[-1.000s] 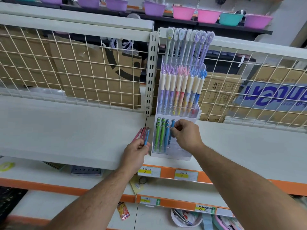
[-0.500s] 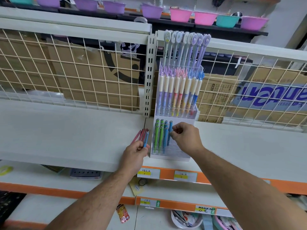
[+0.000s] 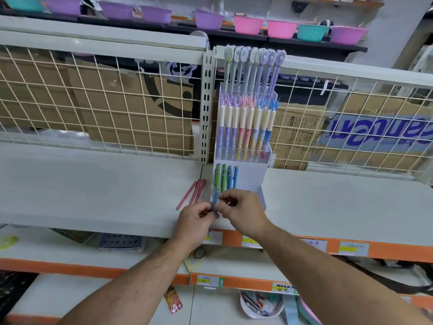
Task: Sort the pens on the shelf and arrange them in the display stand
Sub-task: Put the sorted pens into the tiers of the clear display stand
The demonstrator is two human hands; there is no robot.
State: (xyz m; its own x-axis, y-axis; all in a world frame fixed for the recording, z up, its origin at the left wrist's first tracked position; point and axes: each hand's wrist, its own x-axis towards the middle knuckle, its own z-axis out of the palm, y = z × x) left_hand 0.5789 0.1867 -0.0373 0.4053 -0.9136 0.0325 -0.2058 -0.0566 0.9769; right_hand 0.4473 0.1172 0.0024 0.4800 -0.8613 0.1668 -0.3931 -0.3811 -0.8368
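Both hands meet at the shelf's front edge, before the display stand [image 3: 250, 174]: left hand [image 3: 194, 215] grips a blue pen [image 3: 215, 199] upright, right hand [image 3: 242, 211] pinches the same pen w/ fingertips. Pink pens [image 3: 195, 193] lie on the white shelf [image 3: 93, 184] left of the stand; green & blue pens [image 3: 224, 177] fill its lower tier. Wire grid [image 3: 93, 90] at back, cardboard boxes [image 3: 110, 113] behind, coloured bowls [image 3: 248, 24] above.

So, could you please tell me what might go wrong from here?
The blue pen, pinched between the left hand and right hand at the shelf front edge, could slip and drop below. The loose pink pens beside the left hand could be nudged and roll off.
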